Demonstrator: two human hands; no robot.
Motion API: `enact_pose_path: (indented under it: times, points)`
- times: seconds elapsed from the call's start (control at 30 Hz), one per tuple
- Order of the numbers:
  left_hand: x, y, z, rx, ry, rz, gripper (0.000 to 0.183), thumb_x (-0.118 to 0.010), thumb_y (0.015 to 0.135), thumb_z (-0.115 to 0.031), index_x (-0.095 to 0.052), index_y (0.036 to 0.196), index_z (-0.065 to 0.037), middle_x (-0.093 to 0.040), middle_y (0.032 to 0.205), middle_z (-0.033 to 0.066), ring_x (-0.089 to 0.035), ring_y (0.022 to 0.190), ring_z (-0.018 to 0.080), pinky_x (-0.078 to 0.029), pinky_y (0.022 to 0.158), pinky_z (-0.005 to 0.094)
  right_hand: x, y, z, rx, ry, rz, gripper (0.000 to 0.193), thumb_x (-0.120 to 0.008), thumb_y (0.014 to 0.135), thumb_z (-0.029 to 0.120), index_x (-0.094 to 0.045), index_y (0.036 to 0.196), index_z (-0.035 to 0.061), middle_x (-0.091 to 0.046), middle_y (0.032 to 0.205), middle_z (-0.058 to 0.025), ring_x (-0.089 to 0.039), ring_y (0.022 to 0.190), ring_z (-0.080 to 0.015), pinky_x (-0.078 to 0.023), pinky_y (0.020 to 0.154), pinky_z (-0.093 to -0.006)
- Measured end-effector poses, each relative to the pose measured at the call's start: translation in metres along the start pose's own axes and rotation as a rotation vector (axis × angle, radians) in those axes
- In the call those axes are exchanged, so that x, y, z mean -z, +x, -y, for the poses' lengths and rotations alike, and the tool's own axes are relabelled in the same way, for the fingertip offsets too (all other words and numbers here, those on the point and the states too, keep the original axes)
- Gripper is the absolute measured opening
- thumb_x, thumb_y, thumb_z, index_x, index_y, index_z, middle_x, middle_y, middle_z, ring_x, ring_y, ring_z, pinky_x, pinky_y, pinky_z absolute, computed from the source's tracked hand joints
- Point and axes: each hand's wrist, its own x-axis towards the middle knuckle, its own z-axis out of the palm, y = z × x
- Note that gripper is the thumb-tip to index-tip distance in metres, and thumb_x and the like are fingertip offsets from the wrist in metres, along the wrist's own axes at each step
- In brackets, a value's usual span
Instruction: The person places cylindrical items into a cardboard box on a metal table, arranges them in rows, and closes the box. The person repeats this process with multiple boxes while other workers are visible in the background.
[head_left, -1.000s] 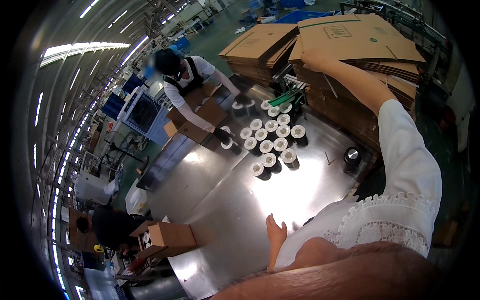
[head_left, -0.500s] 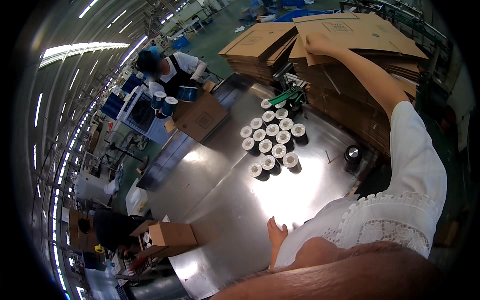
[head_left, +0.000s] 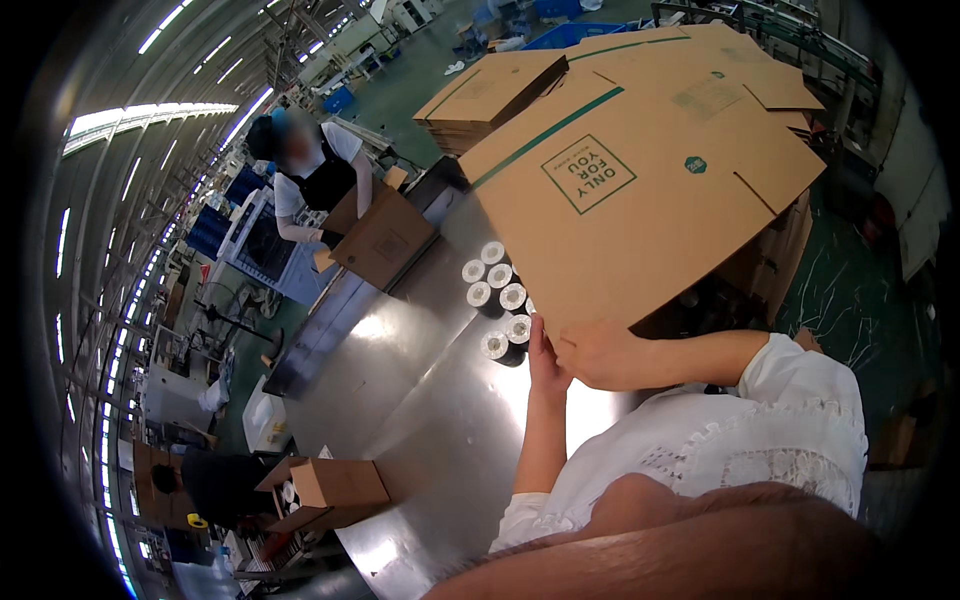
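A large flattened cardboard carton (head_left: 600,250), brown with a green stripe and printed marks, slants over the table in front of me. My right hand (head_left: 605,357) has its fingers closed on the near corner of this carton. Beside it, my left hand (head_left: 547,362) grips the same corner from the left edge, its fingers partly hidden. Dark spools with pale round tops (head_left: 495,345) stand grouped on the metal table, just beyond my left hand. The cardboard covers part of the group.
The shiny metal table (head_left: 400,400) stretches left. Stacked flat cartons (head_left: 470,100) rise at the far side. A co-worker (head_left: 320,170) reaches into an open carton (head_left: 390,240) across the table. Another person (head_left: 225,485) bends by a carton holding spools (head_left: 345,490) at the lower left.
My right hand has pulled a flattened carton off the stack toward me. My left hand has risen from the table's near edge to the carton. The far co-worker's spools are out of sight.
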Motion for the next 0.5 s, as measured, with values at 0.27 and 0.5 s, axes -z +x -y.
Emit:
enact_pose_path:
  times: [0.27,0.5]
  points:
    - [0.029,-0.112,-0.069,-0.085,0.327,-0.212,0.042,-0.053,0.087,-0.008,-0.049,0.123,0.013,-0.060,0.119,0.0227,-0.063,0.103,0.0310,-0.052,0.088,0.0382,0.091,-0.047,0.000,-0.244,-0.108,0.172,0.051,-0.071,0.074,0.025,-0.058,0.120,0.0066,-0.052,0.132,-0.0107,-0.039,0.132,-0.0325,-0.016,0.108,-0.0668]
    - [0.044,-0.284,-0.077,-0.684,0.324,-0.668,0.040,-0.045,0.088,-0.011,-0.053,0.120,0.012,-0.060,0.118,0.0222,-0.060,0.108,0.0331,-0.050,0.092,0.0428,0.115,-0.054,-0.010,-0.016,-0.257,-0.419,0.009,-0.070,0.076,0.010,-0.065,0.081,0.0046,-0.065,0.074,-0.0024,-0.063,0.072,-0.0193,-0.049,0.085,-0.0399]
